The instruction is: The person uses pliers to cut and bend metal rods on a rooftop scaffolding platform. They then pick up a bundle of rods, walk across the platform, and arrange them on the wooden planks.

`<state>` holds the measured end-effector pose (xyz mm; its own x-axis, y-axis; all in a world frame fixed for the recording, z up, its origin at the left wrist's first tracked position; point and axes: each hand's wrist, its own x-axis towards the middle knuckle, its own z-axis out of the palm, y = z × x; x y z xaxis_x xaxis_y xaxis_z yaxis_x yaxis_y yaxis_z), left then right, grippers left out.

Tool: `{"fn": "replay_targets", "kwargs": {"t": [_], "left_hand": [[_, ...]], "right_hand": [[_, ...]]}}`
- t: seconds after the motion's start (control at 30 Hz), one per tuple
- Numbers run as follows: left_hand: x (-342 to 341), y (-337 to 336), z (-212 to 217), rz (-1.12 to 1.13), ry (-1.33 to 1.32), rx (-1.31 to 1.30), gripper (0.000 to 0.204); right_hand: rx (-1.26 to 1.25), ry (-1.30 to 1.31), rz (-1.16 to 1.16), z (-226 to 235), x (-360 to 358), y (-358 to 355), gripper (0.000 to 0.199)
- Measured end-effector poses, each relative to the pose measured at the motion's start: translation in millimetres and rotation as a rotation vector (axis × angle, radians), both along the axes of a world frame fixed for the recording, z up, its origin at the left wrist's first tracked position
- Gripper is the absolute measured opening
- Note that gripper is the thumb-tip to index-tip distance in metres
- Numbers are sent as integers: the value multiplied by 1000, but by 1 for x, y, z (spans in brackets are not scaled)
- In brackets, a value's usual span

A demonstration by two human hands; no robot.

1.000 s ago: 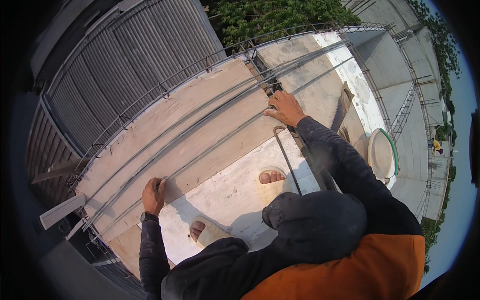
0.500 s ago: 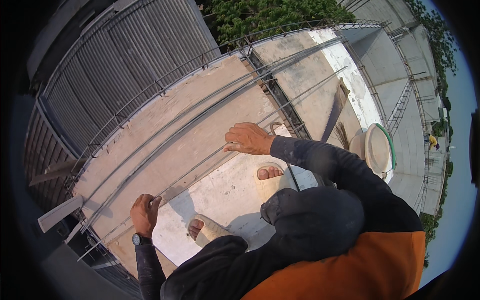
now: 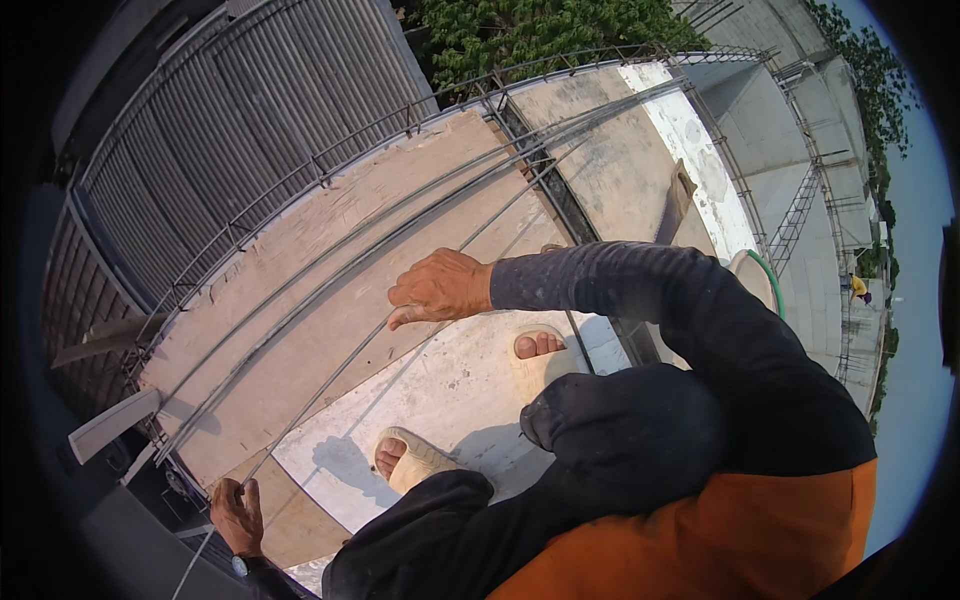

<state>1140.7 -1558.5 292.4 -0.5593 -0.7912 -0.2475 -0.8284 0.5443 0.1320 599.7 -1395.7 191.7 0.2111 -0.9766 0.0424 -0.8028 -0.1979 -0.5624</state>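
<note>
A long thin steel rebar rod (image 3: 322, 392) slants across the pale boards, raised above them, its shadow falling on the white panel (image 3: 360, 415). My right hand (image 3: 440, 288) is wrapped round it near the middle, palm down. Lower left, my left hand (image 3: 237, 517), with a watch at the wrist, closes on the same rod, whose end runs on past the board edge. Beyond both hands, more rebar rods (image 3: 330, 272) lie in a loose bundle along the brown boards (image 3: 440, 210). My sandalled feet stand on the white panel.
A handsaw (image 3: 676, 203) lies on the right-hand boards, beside a tub with a green rim (image 3: 762, 280) partly behind my arm. Tied rebar cages (image 3: 320, 170) line the far edge, and one crosses a dark gap (image 3: 545, 170). A corrugated roof (image 3: 260, 130) lies beyond. Another person (image 3: 860, 289) is far right.
Both hands have moved left and toward me with the rod. It has slid the same way and tilts more steeply, its far end now nearer the dark gap.
</note>
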Motion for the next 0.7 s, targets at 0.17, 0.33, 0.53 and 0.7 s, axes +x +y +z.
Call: {"fn": "replay_targets", "kwargs": {"t": [0.17,0.33,0.53,0.7], "left_hand": [[39,-23,-8,87,124,-97,39],[86,-24,1,224,-10,-96,39],[119,-5,-25,275,-6,-18,38],[154,25,-37,231,-61,70,37]], "right_hand": [[-23,61,104,5,12,-79,60],[89,18,128,-6,19,-119,59],[73,-21,126,-16,26,-103,55],[184,-63,137,6,36,-58,50]]}}
